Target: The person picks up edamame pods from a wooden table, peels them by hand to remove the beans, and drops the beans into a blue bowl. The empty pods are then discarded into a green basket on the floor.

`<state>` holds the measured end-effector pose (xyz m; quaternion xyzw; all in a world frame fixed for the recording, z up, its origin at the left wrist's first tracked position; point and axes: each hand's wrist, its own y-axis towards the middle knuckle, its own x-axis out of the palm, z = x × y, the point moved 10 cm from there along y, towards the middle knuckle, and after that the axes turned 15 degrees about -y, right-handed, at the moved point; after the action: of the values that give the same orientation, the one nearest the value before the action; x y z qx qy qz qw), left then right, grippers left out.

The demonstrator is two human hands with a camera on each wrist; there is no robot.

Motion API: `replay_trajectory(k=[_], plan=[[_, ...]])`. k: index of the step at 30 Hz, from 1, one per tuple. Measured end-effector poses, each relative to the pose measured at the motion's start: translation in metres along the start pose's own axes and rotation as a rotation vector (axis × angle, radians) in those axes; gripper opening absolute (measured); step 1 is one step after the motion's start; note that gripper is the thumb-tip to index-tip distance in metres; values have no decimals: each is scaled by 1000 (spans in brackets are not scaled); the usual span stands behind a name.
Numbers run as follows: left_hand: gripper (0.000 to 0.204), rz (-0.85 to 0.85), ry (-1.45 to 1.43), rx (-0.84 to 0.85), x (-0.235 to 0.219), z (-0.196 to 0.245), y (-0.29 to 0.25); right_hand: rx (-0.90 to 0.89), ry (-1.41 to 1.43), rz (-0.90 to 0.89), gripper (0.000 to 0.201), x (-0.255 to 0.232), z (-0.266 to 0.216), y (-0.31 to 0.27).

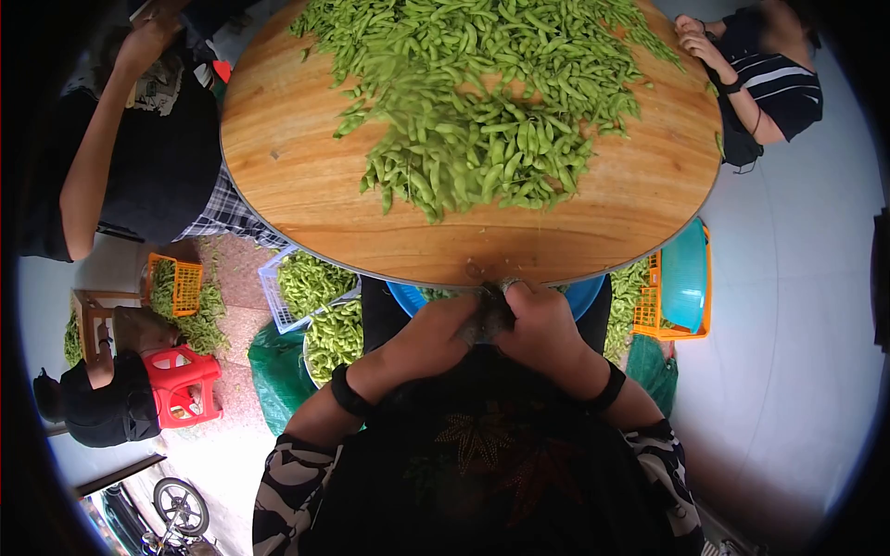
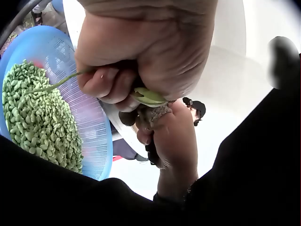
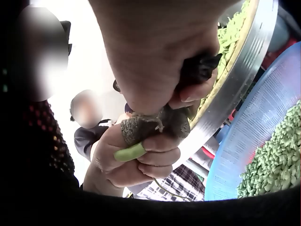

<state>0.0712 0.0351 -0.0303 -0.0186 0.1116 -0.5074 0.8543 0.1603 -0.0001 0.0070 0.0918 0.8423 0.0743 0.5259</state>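
Observation:
My left hand [image 2: 146,52] has its fingers curled and pinches a green soybean pod [image 2: 149,96]. A thin stem [image 2: 56,84] trails out from those fingers. Thumb to thumb with it, my right hand [image 1: 545,324] is also curled, close against the pod. A crinkled black piece [image 3: 200,68] shows inside the right hand's curled fingers; cannot tell what it is. Dirty grey wrapping [image 3: 133,132] covers the left thumb. Both hands meet at the front edge of the round wooden table [image 1: 287,176], above a blue basket [image 2: 96,127] of shelled green beans [image 2: 37,122].
Soybean pods [image 1: 491,120] lie heaped across the table. Baskets of pods stand below, one white [image 1: 283,301] and one orange [image 1: 649,320]. People sit at the left [image 1: 139,167] and right [image 1: 779,93]. Another person [image 1: 97,403] sits by a red stool [image 1: 185,389].

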Motion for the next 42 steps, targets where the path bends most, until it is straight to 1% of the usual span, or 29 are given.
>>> replay_trajectory(k=[2,4,6,8,9,10,11,12,13,14,15,16,17,19,20,21,23,25,27,29,31,32,34,35,37,38,40,41,42], plan=[[15,10,-53,82,-1,6,-1,49,35,-31,34,4,9,-4],[14,2,-23,91,-1,3,-4,136,-1,-50,34,6,17,-7],[12,-8,7,100,-4,9,-8,138,29,-57,33,4,20,-6],[15,-4,-160,-135,-13,3,-15,139,57,-62,33,1,23,-5],[15,-7,-160,-129,-15,0,-17,58,77,-99,32,3,15,-4],[18,93,-284,-87,-26,-2,-21,-23,98,-135,31,5,7,-5],[21,193,-408,-46,-42,-4,-26,-20,93,-133,31,1,7,-5],[26,157,-537,-219,-46,-12,-33,-61,148,-88,31,-9,2,-4],[26,156,-540,-215,-48,-15,-34,-102,202,-46,30,-17,-1,-3],[25,206,-739,-195,-51,-22,-37,-102,198,-47,30,-17,2,1],[25,256,-937,-173,-52,-26,-38,24,117,85,24,-28,20,8],[27,246,-1017,-54,-52,-16,-33,146,36,219,23,-40,37,13],[27,248,-1017,-46,-51,-12,-27,139,33,221,23,-37,45,21],[30,192,-1093,-101,-43,-1,-13,312,-298,198,23,-27,79,28],[30,195,-1092,-93,-40,-1,-7,343,-289,157,22,-20,86,30],[31,214,-1091,-34,-41,0,0,334,-291,163,22,-22,85,31],[32,239,-1093,29,-42,-2,12,228,-88,134,19,-20,75,24],[33,199,-896,-153,-31,-17,23,220,-18,153,19,-23,63,16],[29,188,-900,-163,-24,-7,35,168,144,211,22,-29,46,10],[25,172,-899,-175,-16,-3,42,152,145,171,24,-25,34,4],[11,313,-871,-134,-25,-11,42,83,141,56,24,-11,22,-1],[11,314,-870,-133,-27,-16,39,82,142,56,24,-10,22,-3],[6,389,-1109,31,-50,-21,19,46,148,-91,24,5,17,-6],[6,474,-1032,66,-68,-19,3,43,153,-90,24,4,16,-5],[9,637,-814,131,-106,-11,-35,-46,82,-239,20,17,6,-5],[10,727,-750,142,-124,-18,-57,-50,87,-239,20,19,6,-5],[7,923,-503,8,-157,-33,-100,-189,229,-106,18,10,-7,-4],[7,1007,-379,37,-175,-44,-117,-195,230,-108,18,6,-10,0],[12,995,-34,-72,-193,-58,-130,-185,191,-91,18,-4,-11,7]])
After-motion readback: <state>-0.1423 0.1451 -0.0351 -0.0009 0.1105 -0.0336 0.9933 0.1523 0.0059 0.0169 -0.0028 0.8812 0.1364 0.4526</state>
